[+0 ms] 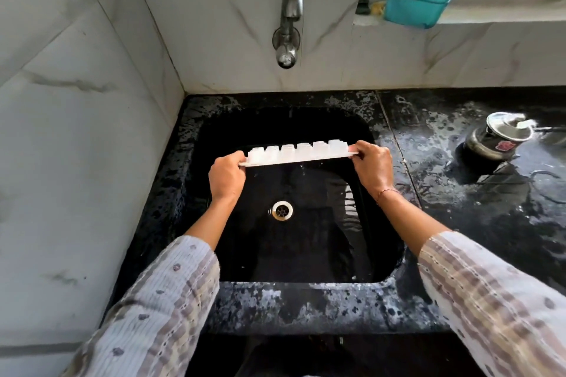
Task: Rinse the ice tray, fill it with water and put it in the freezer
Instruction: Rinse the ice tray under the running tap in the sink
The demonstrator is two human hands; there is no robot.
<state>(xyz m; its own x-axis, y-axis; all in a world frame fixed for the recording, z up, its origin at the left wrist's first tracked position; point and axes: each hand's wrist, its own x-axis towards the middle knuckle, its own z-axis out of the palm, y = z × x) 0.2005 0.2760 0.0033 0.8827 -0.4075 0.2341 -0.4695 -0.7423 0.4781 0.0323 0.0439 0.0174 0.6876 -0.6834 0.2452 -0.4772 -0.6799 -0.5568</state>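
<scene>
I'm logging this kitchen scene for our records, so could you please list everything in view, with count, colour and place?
ice tray: one, white, held over the sink with its cups pointing up
sink: one, black, set in the counter
drain: one, silver, in the sink floor
tap: one, grey metal, on the wall above the sink
counter: one, black speckled, wet
pressure cooker: one, steel, on the counter at right
tub: one, teal, on the window ledge
left hand: one, its grip on the tray's left end
right hand: one, its grip on the tray's right end
sleeves: two, pale patterned
</scene>
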